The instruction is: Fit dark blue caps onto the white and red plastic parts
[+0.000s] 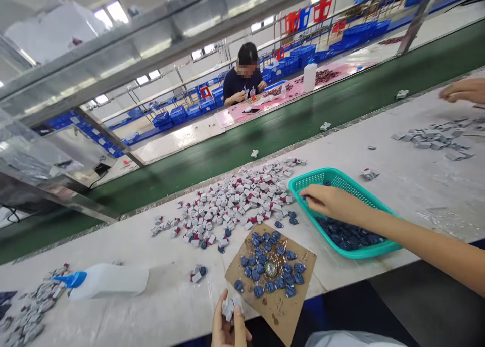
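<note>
At the lower centre of the frame, we hold a light grey piece [228,309] in a closed pinch of our left hand [227,333], beside a brown card [286,316] bearing blue pieces [258,291]. Right of centre, we position our right hand [331,201] over the teal basket [352,254], its grip nearly closed; we cannot tell whether it holds anything. At mid-frame, grey-and-red pieces [232,201] lie heaped.
</note>
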Demonstrator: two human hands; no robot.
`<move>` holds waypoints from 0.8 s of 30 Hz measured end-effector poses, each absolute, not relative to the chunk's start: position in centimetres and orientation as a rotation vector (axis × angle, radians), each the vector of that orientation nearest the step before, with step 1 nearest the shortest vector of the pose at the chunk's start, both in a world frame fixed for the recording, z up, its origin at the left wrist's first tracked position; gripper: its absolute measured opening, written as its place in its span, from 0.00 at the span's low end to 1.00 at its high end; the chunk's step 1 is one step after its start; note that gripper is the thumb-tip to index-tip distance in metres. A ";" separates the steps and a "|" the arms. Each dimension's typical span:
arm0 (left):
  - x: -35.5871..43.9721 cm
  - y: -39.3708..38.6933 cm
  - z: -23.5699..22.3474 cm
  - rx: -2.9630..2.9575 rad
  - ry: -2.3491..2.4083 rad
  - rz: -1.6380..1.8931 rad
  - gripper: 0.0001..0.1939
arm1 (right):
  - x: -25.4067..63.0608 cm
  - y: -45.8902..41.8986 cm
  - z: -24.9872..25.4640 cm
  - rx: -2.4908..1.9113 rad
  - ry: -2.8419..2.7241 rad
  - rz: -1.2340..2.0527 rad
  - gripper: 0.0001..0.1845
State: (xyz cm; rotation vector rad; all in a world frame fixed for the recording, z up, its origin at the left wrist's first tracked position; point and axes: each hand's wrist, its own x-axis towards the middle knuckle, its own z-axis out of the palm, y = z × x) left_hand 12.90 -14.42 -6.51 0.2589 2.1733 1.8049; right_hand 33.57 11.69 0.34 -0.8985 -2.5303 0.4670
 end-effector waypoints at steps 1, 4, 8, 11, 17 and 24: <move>13.2 -14.6 -5.9 0.241 2.147 1.808 0.32 | 33.0 10.7 0.9 -0.881 -2.540 0.514 0.14; 13.9 -14.7 -4.0 0.148 2.014 1.859 0.30 | 30.4 6.5 1.2 -0.696 -2.672 0.675 0.12; 14.7 -14.5 -2.3 0.074 1.864 1.873 0.24 | 27.0 2.2 -1.3 -0.445 -2.873 0.739 0.11; 15.0 -14.6 -1.7 0.054 1.866 1.850 0.22 | 25.9 1.8 -3.3 -0.424 -2.921 0.700 0.13; 15.0 -14.8 -1.5 0.030 1.900 1.817 0.21 | 26.0 2.5 -4.3 -0.384 -2.878 0.750 0.16; 15.6 -13.6 -0.3 0.096 1.775 1.842 0.19 | 26.5 2.2 -1.7 -0.500 -2.659 0.977 0.14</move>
